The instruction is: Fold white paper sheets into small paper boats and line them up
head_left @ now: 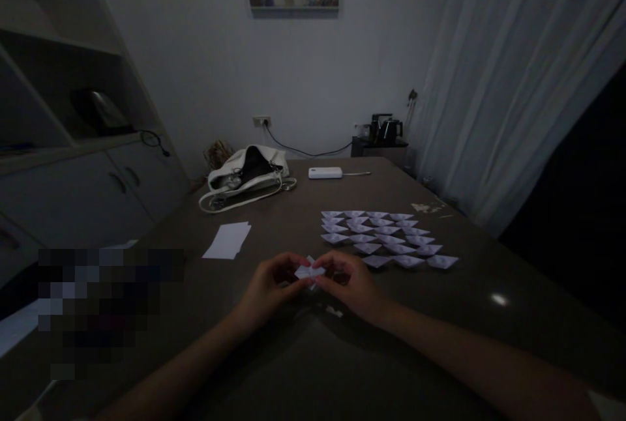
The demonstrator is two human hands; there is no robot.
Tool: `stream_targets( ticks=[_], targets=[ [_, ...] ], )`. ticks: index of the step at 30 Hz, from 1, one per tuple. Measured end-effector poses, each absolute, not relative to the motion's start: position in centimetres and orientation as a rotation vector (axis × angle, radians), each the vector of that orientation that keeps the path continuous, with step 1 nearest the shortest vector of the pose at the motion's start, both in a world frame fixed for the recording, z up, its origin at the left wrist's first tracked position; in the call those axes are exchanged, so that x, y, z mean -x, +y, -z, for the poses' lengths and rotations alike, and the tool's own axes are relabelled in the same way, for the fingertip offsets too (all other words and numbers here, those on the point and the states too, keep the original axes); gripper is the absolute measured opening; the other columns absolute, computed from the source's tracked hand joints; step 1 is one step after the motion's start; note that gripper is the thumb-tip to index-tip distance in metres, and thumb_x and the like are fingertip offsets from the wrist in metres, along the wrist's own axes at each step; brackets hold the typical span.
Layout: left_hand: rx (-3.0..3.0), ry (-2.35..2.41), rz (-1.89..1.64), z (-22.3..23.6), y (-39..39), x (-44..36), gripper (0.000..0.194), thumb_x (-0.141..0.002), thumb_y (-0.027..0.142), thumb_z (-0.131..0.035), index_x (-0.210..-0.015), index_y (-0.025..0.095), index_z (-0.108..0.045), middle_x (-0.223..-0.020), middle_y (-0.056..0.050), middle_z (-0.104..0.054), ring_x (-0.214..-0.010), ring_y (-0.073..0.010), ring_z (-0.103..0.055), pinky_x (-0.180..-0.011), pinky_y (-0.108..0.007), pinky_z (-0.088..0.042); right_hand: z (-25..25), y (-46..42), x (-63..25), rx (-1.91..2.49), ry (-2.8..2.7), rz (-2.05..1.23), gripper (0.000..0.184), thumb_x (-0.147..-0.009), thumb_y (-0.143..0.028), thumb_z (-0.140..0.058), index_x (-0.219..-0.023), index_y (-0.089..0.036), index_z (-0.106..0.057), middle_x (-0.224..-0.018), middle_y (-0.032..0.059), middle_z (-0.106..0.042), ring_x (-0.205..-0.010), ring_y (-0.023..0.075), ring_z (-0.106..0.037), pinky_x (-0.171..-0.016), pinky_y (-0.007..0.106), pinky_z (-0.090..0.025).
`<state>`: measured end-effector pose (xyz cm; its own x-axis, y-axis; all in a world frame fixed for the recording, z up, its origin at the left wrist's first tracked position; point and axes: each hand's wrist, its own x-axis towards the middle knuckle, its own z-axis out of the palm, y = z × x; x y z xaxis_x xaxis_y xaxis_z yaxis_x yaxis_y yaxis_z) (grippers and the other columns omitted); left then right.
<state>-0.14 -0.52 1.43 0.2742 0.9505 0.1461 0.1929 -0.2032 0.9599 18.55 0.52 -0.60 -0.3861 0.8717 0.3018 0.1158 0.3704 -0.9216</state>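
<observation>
Between my two hands is a small piece of folded white paper [310, 272], held just above the dark table [274, 356]. My left hand [274, 281] pinches its left side with thumb and fingers. On the opposite side, my right hand [351, 281] grips it the same way. Beyond my right hand, several folded paper boats [390, 239] stand in rows. Sheets of white paper [227, 240] lie stacked to the left, past my left hand. Just below the hands a small white scrap [334, 311] rests on the tabletop.
A white handbag [249, 176] sits at the table's far left, near a white power bank [325, 173] with a short cable. Kettles [388, 129] stand on a low cabinet behind. Shelving [59, 108] is on the left, a curtain [469, 82] on the right. A blurred patch covers the lower left.
</observation>
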Motion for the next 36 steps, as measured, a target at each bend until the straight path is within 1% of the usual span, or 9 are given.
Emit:
stream_targets(
  ticks=[4,10,15,19,23,27,31,36],
  targets=[
    [-1.594,1.064,-1.033,-1.38,-0.54,0.17,0.028,-0.068,0.026,-0.075,-0.09,0.013,-0.064,-0.091,-0.008,-0.071,-0.078,-0.0189,-0.066,-0.071,-0.03,-0.053,0.46,0.5,-18.59,0.882,-1.773,-1.059,0.017,-0.078,-0.022,-0.065,-0.095,-0.019,-0.063,-0.088,0.0039,-0.066,-0.075,0.0147,-0.06,-0.063,0.026,-0.047],
    [-1.593,1.092,-1.019,-1.1,-0.37,0.33,0.031,-0.067,0.027,-0.076,-0.092,0.012,-0.065,-0.085,-0.007,-0.07,-0.076,-0.0191,-0.065,-0.07,-0.03,-0.052,0.46,0.46,-18.61,0.888,-1.799,-1.05,0.017,-0.078,-0.022,-0.066,-0.094,-0.019,-0.064,-0.084,0.0023,-0.065,-0.07,0.0133,-0.058,-0.06,0.025,-0.046],
    [-1.702,1.122,-1.038,-1.23,-0.46,0.39,0.03,-0.068,0.028,-0.076,-0.092,0.013,-0.066,-0.083,-0.006,-0.07,-0.076,-0.0193,-0.065,-0.07,-0.03,-0.052,0.65,0.58,-18.54,0.882,-1.79,-1.071,0.018,-0.077,-0.021,-0.068,-0.094,-0.018,-0.064,-0.087,0.0035,-0.066,-0.072,0.0137,-0.059,-0.063,0.026,-0.047],
    [-1.834,1.117,-1.035,-1.26,-0.6,0.5,0.03,-0.073,0.027,-0.072,-0.1,0.015,-0.067,-0.09,-0.006,-0.07,-0.076,-0.0187,-0.065,-0.069,-0.029,-0.052,0.71,0.65,-18.5,0.892,-1.785,-1.081,0.017,-0.077,-0.023,-0.069,-0.093,-0.017,-0.065,-0.086,0.0039,-0.066,-0.07,0.0137,-0.06,-0.063,0.027,-0.048],
    [-1.962,1.131,-0.994,-1.08,-0.54,0.69,0.031,-0.076,0.026,-0.07,-0.106,0.018,-0.067,-0.095,-0.007,-0.071,-0.079,-0.0193,-0.064,-0.07,-0.029,-0.052,0.92,0.79,-18.54,0.898,-1.807,-1.047,0.016,-0.077,-0.019,-0.068,-0.092,-0.018,-0.064,-0.086,0.0037,-0.067,-0.07,0.0138,-0.06,-0.065,0.027,-0.048],
    [-2.035,1.129,-1.002,-0.89,-0.42,0.8,0.035,-0.077,0.027,-0.069,-0.11,0.019,-0.066,-0.093,-0.007,-0.07,-0.08,-0.0196,-0.063,-0.071,-0.029,-0.051,1.09,0.86,-18.55,0.888,-1.812,-1.026,0.015,-0.076,-0.018,-0.067,-0.092,-0.019,-0.064,-0.088,0.0037,-0.066,-0.075,0.015,-0.061,-0.068,0.029,-0.049],
    [-2.05,1.14,-0.982,-1.02,-0.43,0.74,0.033,-0.077,0.025,-0.068,-0.11,0.018,-0.067,-0.087,-0.005,-0.068,-0.077,-0.0188,-0.063,-0.068,-0.028,-0.05,0.9,0.69,-18.5,0.86,-1.8,-1.033,0.015,-0.077,-0.019,-0.067,-0.092,-0.019,-0.063,-0.09,0.004,-0.067,-0.076,0.0151,-0.061,-0.067,0.028,-0.048],
    [-2.068,1.138,-0.955,-1.32,-0.41,0.66,0.026,-0.079,0.025,-0.065,-0.103,0.016,-0.07,-0.086,-0.007,-0.067,-0.078,-0.0197,-0.063,-0.068,-0.028,-0.049,0.52,0.45,-18.52,0.898,-1.803,-0.99,0.018,-0.076,-0.017,-0.068,-0.094,-0.018,-0.063,-0.086,0.0029,-0.067,-0.067,0.0128,-0.058,-0.062,0.026,-0.046]
  ],
)
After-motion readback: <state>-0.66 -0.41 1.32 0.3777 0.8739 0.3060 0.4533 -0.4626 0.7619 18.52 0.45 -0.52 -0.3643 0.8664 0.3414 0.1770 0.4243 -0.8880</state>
